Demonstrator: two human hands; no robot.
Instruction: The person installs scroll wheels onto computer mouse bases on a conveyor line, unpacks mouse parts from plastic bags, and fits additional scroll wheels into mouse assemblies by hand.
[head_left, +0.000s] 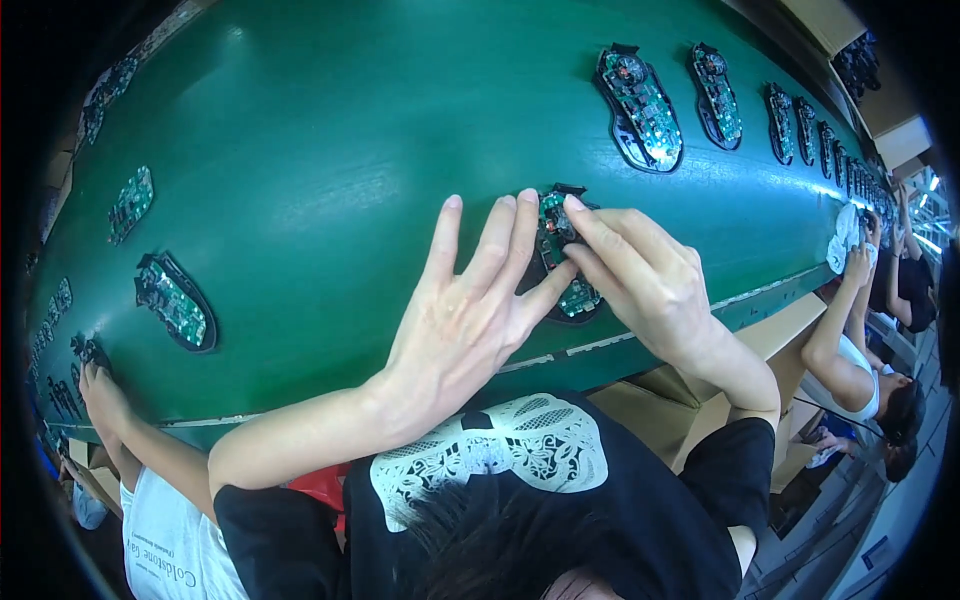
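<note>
On the green bench top in front of me lies a black computer mouse base with a green circuit board (579, 298), partly covered by my fingers. My left hand (465, 290) lies along its left side with fingers stretched out. Its thumb touches the board, and the index fingertip is near the base's far end. From the right, my right hand (645, 275) pinches at the board with thumb and index finger, near its far half. Whether a small part sits between those fingertips is hidden.
Assembled mouse bases (640, 105) run in a row toward the far right. To the left lie another base (178, 303) and a loose circuit board (130, 205). A co-worker's hand (100, 395) works at left; another co-worker (850, 350) sits at right. Cardboard boxes (655, 415) stand below the bench edge.
</note>
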